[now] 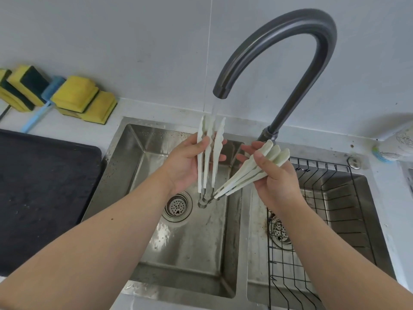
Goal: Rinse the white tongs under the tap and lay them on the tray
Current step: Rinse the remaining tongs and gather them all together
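The white tongs (216, 159) are spread wide over the left sink basin, joined at a metal hinge low in the middle. My left hand (185, 166) grips the upright arm, whose tips reach into the stream of water falling from the dark curved tap (288, 36). My right hand (274, 180) holds the other arm, which slants up to the right, outside the stream. The dark tray (44, 189) lies on the counter to the left of the sink.
The steel double sink (125, 153) has a drain strainer (177, 205) in the left basin and a black wire rack (330, 211) in the right one. Yellow-and-green sponges (78, 95) and a blue-handled brush (38, 115) lie on the counter behind the tray.
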